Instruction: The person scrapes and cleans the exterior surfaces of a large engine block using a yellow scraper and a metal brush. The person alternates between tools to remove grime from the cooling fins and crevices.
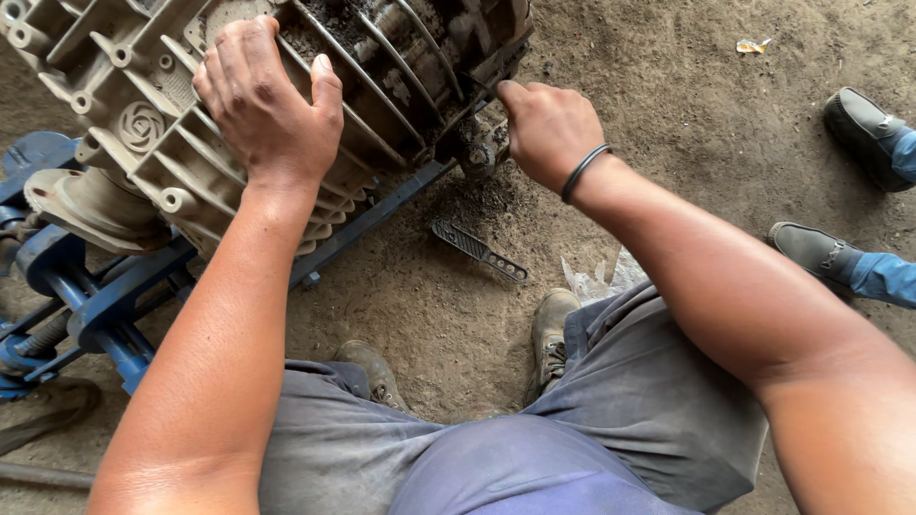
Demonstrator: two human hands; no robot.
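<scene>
Left hand is laid flat, fingers spread. Right hand is curled closed, both forearms extended forward.

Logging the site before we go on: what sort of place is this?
Probably a rough repair workshop or yard: bare dirt floor, a grimy finned motor housing under the left hand, on a blue steel frame.

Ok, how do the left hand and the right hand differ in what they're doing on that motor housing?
The left hand lies flat and open on top of the finned grey motor housing, fingers spread; the right hand is curled closed at the housing's lower edge, gripping something too hidden to tell. The right hand wears a dark band at the wrist; the left wrist is bare. Both touch the housing.
</scene>
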